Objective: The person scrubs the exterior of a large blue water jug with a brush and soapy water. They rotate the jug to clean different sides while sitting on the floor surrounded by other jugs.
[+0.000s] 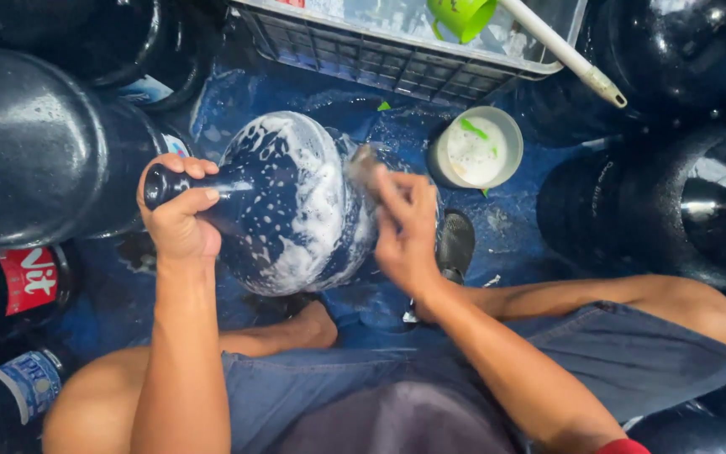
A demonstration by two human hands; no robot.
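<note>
A large dark blue water jug lies on its side in front of me, its shoulder covered in white soap foam. My left hand is wrapped around the jug's neck at the left. My right hand presses a scrubbing sponge against the jug's foamy side; the sponge is blurred and mostly hidden by my fingers. My bare knees flank the jug at the bottom of the view.
Several dark blue jugs crowd the left and right. A small white tub of soapy liquid stands on the wet blue floor. Behind it sits a grey crate with a green cup and a white pole.
</note>
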